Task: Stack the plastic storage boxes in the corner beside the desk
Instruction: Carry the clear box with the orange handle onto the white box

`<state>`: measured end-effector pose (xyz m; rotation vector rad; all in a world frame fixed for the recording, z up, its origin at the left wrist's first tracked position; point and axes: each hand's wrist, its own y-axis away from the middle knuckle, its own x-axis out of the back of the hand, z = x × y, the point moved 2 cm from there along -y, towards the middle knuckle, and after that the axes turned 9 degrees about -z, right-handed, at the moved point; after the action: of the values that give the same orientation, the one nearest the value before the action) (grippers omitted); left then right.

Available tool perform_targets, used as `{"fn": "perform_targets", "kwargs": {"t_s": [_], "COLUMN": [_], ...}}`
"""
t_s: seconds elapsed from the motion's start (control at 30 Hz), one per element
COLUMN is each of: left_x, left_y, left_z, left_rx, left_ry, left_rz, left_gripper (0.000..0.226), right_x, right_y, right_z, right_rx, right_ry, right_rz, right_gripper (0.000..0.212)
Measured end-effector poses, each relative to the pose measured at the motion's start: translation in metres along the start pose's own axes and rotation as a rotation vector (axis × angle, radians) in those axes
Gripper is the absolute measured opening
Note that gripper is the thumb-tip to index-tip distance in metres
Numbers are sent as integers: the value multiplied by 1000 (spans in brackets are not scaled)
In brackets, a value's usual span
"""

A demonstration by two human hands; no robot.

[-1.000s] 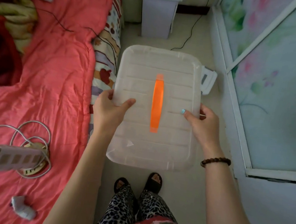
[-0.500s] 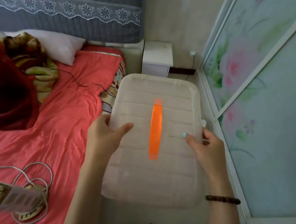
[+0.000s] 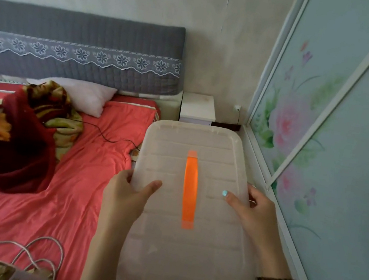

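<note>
A translucent white plastic storage box [image 3: 158, 244] with a ribbed lid and an orange handle [image 3: 190, 188] down its middle fills the lower centre of the head view, held level in the air. My left hand [image 3: 126, 197] grips its left edge, thumb on the lid. On the box's right edge sits my right hand [image 3: 255, 212], also with the thumb on top. The fingers of both hands are hidden under the rim.
A bed with a red sheet [image 3: 53, 180] runs along the left, with a heap of blankets [image 3: 19, 134], a pillow and a coiled cable [image 3: 41, 255]. A white nightstand [image 3: 197, 108] stands in the far corner. A flowered sliding door [image 3: 319, 160] lines the right.
The view has tilted up from the floor to the far wall and headboard. The box stays held in both hands, with the grip unchanged.
</note>
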<state>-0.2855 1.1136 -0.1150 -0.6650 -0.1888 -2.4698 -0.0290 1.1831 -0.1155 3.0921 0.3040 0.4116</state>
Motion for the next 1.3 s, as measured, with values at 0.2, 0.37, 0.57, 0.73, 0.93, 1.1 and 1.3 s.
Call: {"fn": "perform_targets", "kwargs": {"t_s": [0.2,0.37,0.57,0.73,0.93,1.1,1.3], "left_x": [20,38,53,60,51,34,25], "left_y": [2,6,21,43,99,163,235], "left_z": [-3,-8,-11,-10,-8,-9,-1], "left_rx": [2,17,75,149,281,388,491], "left_ry": [-32,-56,-80,-85,-113,-104,-152], "left_rz": [72,148,268,400,539,668,808], "left_gripper": [48,44,36,39,40,42,35], "right_x": [-18,-35,-51,-60,-62,-64,-80], "right_y": [-6,-18,-37,-48,-46,-28,3], "right_z": [-6,-13,-22,-28,-28,-16,-5], "right_rx": [19,40,63,106,142,164,164], "right_ry": [-32,-55,-77,-88,-112,-125,-118], "right_rz": [-47,-112,-263,-401,-589,-818,-1010], "right_gripper": [23,17,19,18,27,28,29]}}
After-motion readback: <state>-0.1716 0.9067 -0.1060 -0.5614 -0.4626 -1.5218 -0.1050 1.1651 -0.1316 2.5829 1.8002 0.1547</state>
